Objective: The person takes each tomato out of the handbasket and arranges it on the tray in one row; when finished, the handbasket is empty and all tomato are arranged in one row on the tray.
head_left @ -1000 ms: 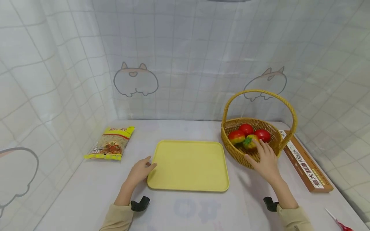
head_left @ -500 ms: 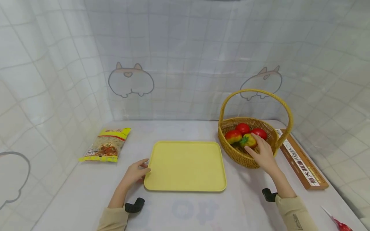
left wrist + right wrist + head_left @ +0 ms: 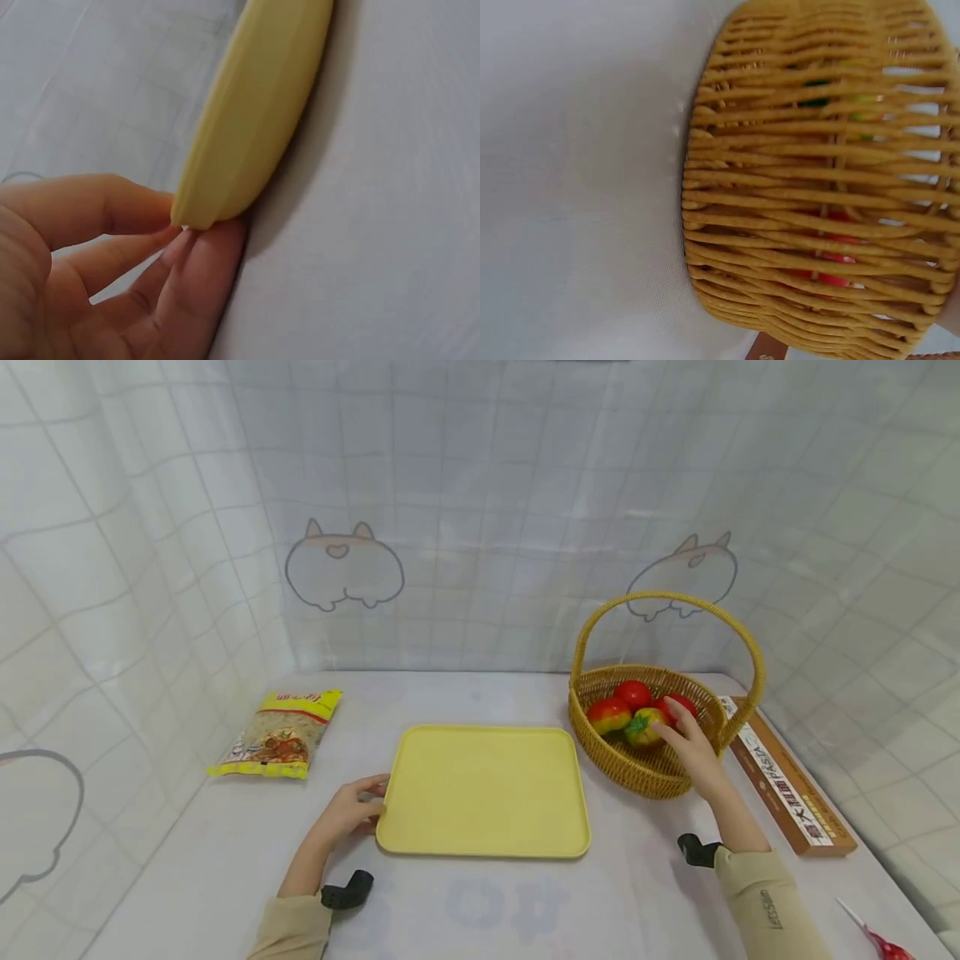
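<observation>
A yellow tray (image 3: 483,793) lies flat in the middle of the table. At its left edge my left hand (image 3: 348,810) touches the rim; in the left wrist view its fingers (image 3: 202,270) meet the tray's corner (image 3: 247,112). My right hand (image 3: 697,756) reaches over the front of a wicker basket (image 3: 637,772), fingers spread. Its fingertips are over a round red vegetable or fruit (image 3: 684,703), the thumb near a yellow-green bell pepper (image 3: 643,729). Behind lie another red one (image 3: 633,694) and a red-yellow one (image 3: 608,716). In the right wrist view, basket weave (image 3: 817,180) hides the fingers.
A yellow-edged food bag (image 3: 277,739) lies at the back left. Right of the basket is a long brown pasta box (image 3: 795,793). Red-handled scissors (image 3: 885,943) lie near the front right. The basket's tall handle (image 3: 678,597) arches over it.
My right hand has shifted from over the bell pepper toward the red one at right. The left thumb has drawn back from over the tray to its rim. The head view shifted slightly.
</observation>
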Demonstrator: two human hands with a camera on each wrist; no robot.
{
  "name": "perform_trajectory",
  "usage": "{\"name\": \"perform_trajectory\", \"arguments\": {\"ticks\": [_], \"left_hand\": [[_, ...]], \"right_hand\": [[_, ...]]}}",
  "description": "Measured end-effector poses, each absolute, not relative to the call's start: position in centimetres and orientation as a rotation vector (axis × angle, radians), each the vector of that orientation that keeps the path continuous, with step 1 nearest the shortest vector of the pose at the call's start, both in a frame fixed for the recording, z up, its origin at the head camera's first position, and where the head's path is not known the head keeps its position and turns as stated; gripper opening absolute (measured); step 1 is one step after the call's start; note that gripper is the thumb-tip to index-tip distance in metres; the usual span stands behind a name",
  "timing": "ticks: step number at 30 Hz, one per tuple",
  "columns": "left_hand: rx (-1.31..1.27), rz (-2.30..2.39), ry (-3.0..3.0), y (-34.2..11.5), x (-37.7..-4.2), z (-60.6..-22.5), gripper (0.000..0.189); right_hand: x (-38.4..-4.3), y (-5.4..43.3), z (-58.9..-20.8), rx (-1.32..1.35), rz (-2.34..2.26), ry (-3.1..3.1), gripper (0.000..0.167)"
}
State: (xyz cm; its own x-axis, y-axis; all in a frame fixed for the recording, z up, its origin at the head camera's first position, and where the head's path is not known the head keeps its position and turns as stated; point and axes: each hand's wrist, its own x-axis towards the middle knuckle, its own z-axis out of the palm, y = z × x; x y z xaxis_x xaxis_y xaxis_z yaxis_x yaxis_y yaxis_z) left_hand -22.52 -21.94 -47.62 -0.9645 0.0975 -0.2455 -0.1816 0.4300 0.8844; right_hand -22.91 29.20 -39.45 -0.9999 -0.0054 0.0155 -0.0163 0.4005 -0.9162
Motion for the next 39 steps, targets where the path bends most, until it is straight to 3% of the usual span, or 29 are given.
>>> {"name": "perform_trajectory", "arguments": {"ticks": [21,32,39], "left_hand": [[-0.046,1.636,2.332,-22.5,-22.5,-47.8,0.058],[-0.007,1.648,2.324,-22.4,-22.5,-47.6,0.059],[-0.014,1.656,2.320,-22.4,-22.4,-47.9,0.058]], "right_hand": [[-26.3,29.7,-39.9,-0.082,1.869,-2.696,0.065],[-27.0,29.7,-40.6,-0.218,1.884,-2.732,0.079],[-27.1,29.5,-41.0,-0.249,1.612,-2.758,0.087]]}}
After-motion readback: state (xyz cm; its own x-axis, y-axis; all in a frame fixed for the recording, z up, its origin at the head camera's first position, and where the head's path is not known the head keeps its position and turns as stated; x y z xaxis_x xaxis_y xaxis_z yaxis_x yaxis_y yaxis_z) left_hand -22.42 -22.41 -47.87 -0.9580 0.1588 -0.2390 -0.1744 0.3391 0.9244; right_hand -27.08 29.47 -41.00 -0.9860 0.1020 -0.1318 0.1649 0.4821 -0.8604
